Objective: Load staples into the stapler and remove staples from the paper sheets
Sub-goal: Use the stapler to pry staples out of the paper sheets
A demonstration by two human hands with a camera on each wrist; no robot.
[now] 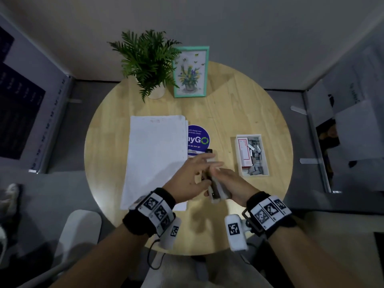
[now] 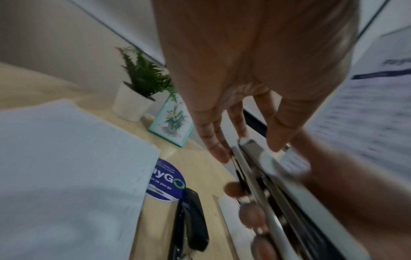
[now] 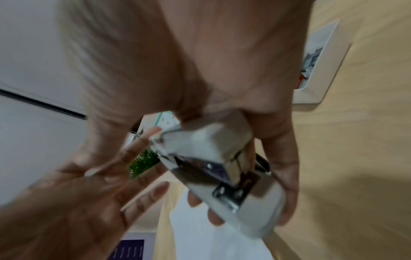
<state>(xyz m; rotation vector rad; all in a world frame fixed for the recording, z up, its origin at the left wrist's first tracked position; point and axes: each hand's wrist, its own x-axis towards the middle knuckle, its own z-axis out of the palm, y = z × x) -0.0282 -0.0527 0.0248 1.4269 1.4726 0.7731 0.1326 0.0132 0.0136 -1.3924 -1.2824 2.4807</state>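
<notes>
My right hand [image 1: 226, 180] grips a grey stapler [image 1: 217, 191] from below, a little above the round wooden table [image 1: 239, 104]. In the right wrist view its fingers curl round the stapler [image 3: 213, 158], whose metal parts show. My left hand [image 1: 199, 169] has straight fingers, and the fingertips [image 2: 222, 154] touch the front end of the stapler [image 2: 262, 168]. A stack of white paper sheets [image 1: 155, 159] lies to the left. A white box [image 1: 248, 135] of staple strips [image 1: 256, 154] sits to the right.
A small black tool [image 1: 209, 151] lies on the table just beyond my hands, beside a round blue sticker [image 1: 198, 140]. A potted fern [image 1: 149, 63] and a teal picture frame [image 1: 190, 71] stand at the far edge. Partition walls close in both sides.
</notes>
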